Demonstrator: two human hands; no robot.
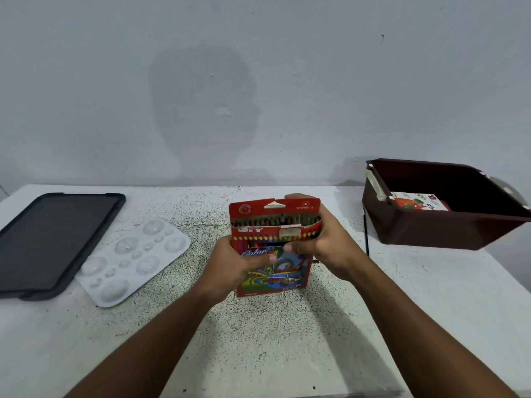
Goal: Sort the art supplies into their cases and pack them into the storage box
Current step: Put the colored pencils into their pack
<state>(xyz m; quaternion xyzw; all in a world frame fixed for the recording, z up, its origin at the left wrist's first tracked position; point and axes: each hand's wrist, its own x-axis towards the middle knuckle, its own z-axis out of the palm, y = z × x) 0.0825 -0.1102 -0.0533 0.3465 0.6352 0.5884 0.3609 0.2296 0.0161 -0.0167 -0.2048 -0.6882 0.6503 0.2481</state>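
Between both hands, above the middle of the bench [287,340], stands a red pencil box [273,248], held upright with its torn top flap open so the row of pencil ends shows along the mouth. The left hand [232,265] has its grip clamped on the box's left edge and front, thumb across the printed face, which steadies the card from below. The right hand [321,239] is clamped higher up around the right side near the opening, fingers wrapped behind; that hold probably squeezes the mouth straight so the flap can be tucked shut. Upright suits this: the pencils cannot slide out.

Further out on the right sits the brown storage box [431,231], lid off, with a flat pack of art supplies [416,201] already lying inside. Off to the left lie a white paint palette [132,259] and, touching it, a dark lid [54,239], likely the storage box's, both not yet packed.
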